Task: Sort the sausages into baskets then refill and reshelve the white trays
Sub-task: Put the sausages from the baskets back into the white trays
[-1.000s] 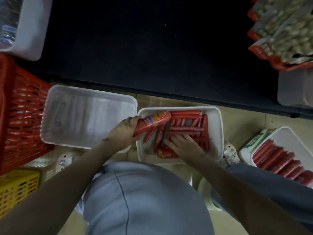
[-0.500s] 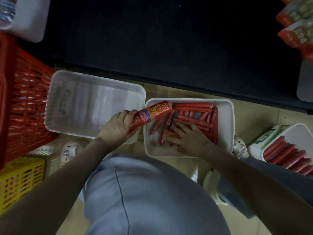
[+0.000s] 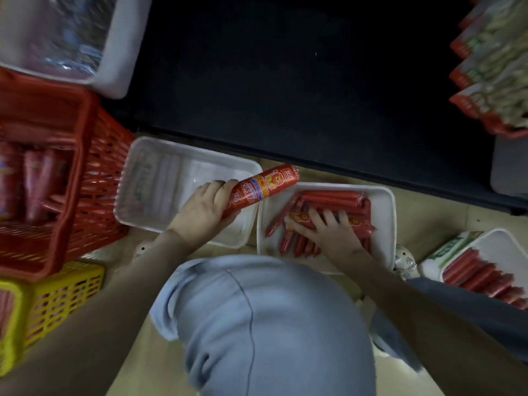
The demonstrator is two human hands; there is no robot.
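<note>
My left hand [image 3: 204, 208] grips a thick red sausage [image 3: 264, 184] with a printed label, held over the gap between two white trays. The left white tray [image 3: 183, 164] on the floor shows no sausages inside. The middle white tray [image 3: 384, 201] holds several thin red sausages [image 3: 331, 197]. My right hand [image 3: 331, 230] lies on that pile with fingers spread, touching a labelled sausage [image 3: 300, 217]. A red basket [image 3: 94, 178] at the left holds several thick sausages [image 3: 37, 178]. A yellow basket [image 3: 57, 298] sits below it.
A third white tray [image 3: 503, 247] with thin red sausages stands at the right. A dark shelf [image 3: 285, 81] fills the top, with a white tray [image 3: 120, 61] at upper left and packaged goods [image 3: 494, 67] at upper right. My knee in light trousers [image 3: 257, 324] fills the foreground.
My left hand has lifted the thick sausage up and out of the middle tray toward the left. My right hand has slid further up over the pile. The view shifted right, showing more of the baskets.
</note>
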